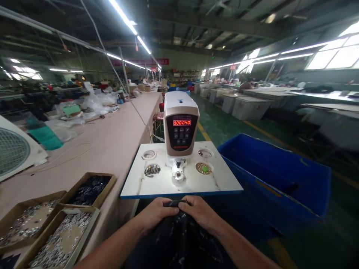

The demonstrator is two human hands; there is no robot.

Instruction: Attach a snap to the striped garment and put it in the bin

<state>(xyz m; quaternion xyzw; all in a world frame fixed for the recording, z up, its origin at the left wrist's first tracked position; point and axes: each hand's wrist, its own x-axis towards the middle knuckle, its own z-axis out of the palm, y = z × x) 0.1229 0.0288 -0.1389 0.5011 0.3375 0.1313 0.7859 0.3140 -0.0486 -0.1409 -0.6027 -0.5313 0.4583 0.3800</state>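
Note:
Both hands grip a piece of black fabric (179, 239) just below the front edge of a white machine table (134, 185). My left hand (155, 215) and my right hand (200, 213) pinch the fabric's top edge side by side, fingers closed on it. Straight ahead stands a snap press machine (181, 125) with a red digital display, its pressing head (178, 172) a little beyond my hands. Small recessed cups in the table hold metal parts (152, 170) on the left and brass pieces (203, 168) on the right.
A blue plastic bin (280, 179) sits to the right. Cardboard boxes of silver rings (60, 235) and dark parts (89, 188) rest on the long pink workbench (112, 130) to the left. A white fan (14, 151) stands at far left. Other workers are far back.

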